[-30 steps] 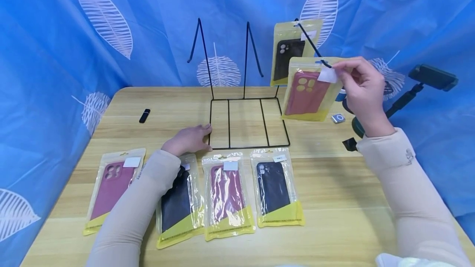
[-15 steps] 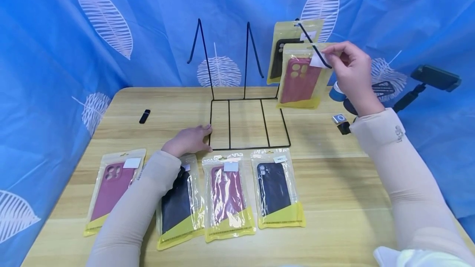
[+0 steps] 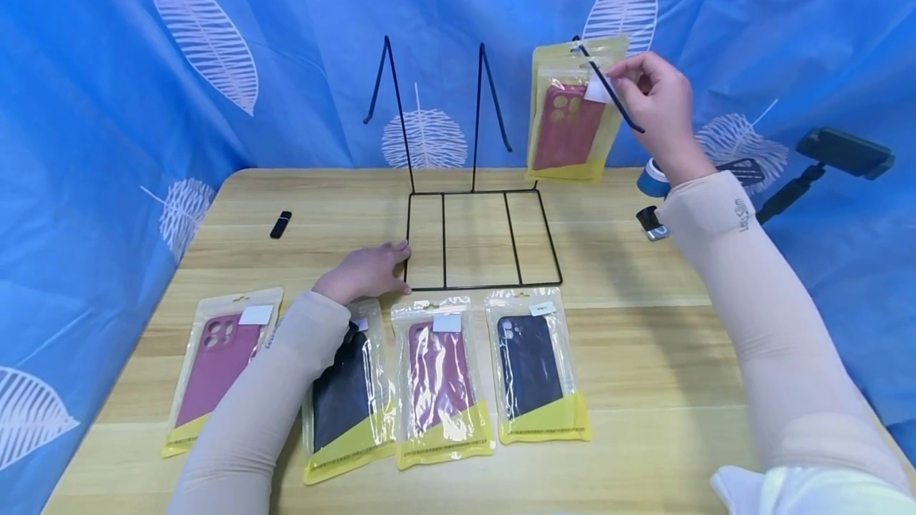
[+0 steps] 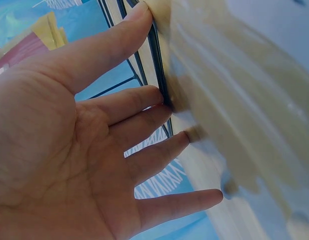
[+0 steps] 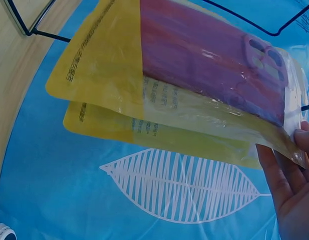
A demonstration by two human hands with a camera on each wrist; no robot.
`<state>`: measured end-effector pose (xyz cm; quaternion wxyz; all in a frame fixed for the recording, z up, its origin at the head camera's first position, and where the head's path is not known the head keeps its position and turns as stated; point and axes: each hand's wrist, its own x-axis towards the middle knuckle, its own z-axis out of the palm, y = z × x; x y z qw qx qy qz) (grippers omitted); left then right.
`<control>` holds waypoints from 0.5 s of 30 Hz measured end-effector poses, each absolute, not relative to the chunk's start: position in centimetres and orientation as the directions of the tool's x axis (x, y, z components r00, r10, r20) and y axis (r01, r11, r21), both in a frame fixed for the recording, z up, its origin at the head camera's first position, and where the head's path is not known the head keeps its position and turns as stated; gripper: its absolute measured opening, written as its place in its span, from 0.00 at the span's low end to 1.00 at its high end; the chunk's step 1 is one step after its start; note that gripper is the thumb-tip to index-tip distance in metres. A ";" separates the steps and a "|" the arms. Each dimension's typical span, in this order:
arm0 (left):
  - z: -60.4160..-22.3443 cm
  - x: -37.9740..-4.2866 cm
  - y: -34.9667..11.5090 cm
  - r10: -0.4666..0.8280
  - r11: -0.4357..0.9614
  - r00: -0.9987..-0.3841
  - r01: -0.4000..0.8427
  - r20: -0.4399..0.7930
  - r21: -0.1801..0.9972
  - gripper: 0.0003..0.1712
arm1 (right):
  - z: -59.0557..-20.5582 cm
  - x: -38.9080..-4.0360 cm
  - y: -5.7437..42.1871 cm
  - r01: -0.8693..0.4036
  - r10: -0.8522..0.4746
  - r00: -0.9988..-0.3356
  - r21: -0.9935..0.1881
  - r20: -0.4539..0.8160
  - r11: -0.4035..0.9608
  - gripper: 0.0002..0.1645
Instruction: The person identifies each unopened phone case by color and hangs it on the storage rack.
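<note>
In the head view, my right hand [image 3: 658, 106] pinches the upper right corner of a bagged pink phone case [image 3: 570, 129] on the right prong of a black wire rack [image 3: 487, 287]. In the right wrist view, another yellow-edged bag [image 5: 104, 127] hangs behind it, mostly hidden in the head view. My left hand [image 3: 363, 271] touches the left side of the rack's base; the left wrist view shows straight, spread fingers [image 4: 157, 157] against the wire. Close to that hand lies a bagged black phone case [image 3: 342, 400], partly covered by the sleeve.
Along the front lie a bagged pink case [image 3: 217, 364], another pink one [image 3: 438, 380] and a bagged dark case [image 3: 529, 364]. A small black stick [image 3: 281, 224] lies back left. At right stand a blue-and-white jar [image 3: 652, 180] and a phone on a stand [image 3: 844, 152].
My right hand has carried the bagged pink case back along the right prong, away from me and up, until it overlaps the bag hanging behind. The left hand has stayed at the rack base.
</note>
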<state>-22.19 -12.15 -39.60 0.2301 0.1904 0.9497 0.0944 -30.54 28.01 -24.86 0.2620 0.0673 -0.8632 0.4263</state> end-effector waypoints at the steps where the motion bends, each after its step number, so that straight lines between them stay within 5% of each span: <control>1: -39.6 -22.2 -12.2 0.406 0.909 -0.822 0.318 -0.400 0.268 0.49 | -24.9 -30.8 28.0 -0.337 0.109 -0.851 -0.694 0.514 0.636 0.09; 15: -39.7 -22.4 -12.4 0.423 0.902 -0.816 0.334 -0.394 0.275 0.49 | -25.5 -33.5 27.5 -0.359 0.155 -0.840 -0.746 0.521 0.561 0.10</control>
